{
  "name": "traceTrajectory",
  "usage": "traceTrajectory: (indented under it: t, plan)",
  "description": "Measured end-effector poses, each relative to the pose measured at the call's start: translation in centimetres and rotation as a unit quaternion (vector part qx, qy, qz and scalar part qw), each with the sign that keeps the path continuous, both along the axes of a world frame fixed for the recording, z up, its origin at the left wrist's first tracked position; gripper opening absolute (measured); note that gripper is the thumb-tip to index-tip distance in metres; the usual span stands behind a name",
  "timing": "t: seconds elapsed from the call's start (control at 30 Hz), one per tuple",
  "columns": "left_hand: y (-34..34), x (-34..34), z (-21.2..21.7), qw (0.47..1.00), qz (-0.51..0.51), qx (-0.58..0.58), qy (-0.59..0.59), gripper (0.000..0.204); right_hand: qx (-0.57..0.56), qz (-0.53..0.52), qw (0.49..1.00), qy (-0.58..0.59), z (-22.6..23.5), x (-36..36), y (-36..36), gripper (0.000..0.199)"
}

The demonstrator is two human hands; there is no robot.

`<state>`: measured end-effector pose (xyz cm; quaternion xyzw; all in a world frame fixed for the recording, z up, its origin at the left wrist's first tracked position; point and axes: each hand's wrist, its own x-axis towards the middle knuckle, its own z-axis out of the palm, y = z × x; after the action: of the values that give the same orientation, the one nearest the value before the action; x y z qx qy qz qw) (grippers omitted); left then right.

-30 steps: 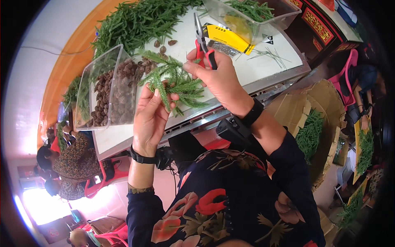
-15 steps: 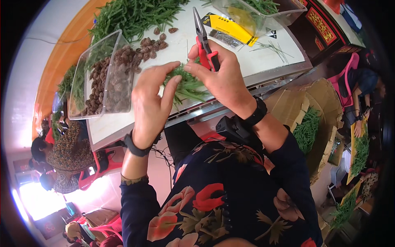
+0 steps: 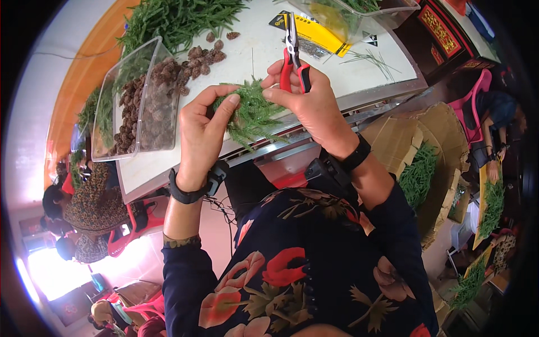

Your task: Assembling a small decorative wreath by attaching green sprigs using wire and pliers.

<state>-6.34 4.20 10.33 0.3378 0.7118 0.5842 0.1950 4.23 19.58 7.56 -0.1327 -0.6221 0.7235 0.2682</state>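
Note:
A bushy bunch of green artificial-looking sprigs (image 3: 255,115) sits at the table's near edge, between my hands. My left hand (image 3: 201,126) pinches its left side between thumb and fingers. Tucked in my right hand (image 3: 320,109) is a pair of long-nose pliers (image 3: 291,49) with red and black handles, jaws pointing away from me. The thumb and fingertips of that hand also come up against the bunch's right side. A thin dark wire stands out past the bunch's far side.
A clear plastic bin (image 3: 141,106) of brown cones stands at left, with loose cones (image 3: 203,60) beside it. Green sprigs (image 3: 179,28) are heaped behind. A yellow packet (image 3: 317,33), thin wires (image 3: 373,63) and another clear bin (image 3: 387,14) lie at far right. A cardboard box (image 3: 387,132) holds greenery.
The bunch has been turned and spread, showing more of its needles. My right hand and the pliers have shifted slightly right and nearer. My left hand has closed on the bunch.

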Motion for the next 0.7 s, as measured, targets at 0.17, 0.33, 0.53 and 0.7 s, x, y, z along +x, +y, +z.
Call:
traceTrajectory:
  t: [0.17, 0.33, 0.53, 0.7]
  plan:
    - [1.1, -0.1, 0.1, 0.995, -0.045, -0.06, 0.067, 0.017, -0.012, 0.033, 0.999, -0.019, -0.2, 0.0, 0.3, 0.028]
    - [2.1, -4.3, 2.0, 0.986, -0.087, -0.07, 0.126, 0.016, 0.1, -0.083, 0.991, -0.026, -1.9, 0.6, 3.6, 0.026]
    - [5.5, -9.3, 0.5, 0.926, -0.229, -0.234, 0.189, 0.019, 0.501, -0.25, 0.822, -0.104, -7.4, 1.3, 9.3, 0.029]
    - [6.9, -9.5, -6.1, 0.866, -0.232, -0.242, 0.372, 0.017, 0.554, -0.225, 0.792, -0.123, -9.7, 1.4, 10.2, 0.035]
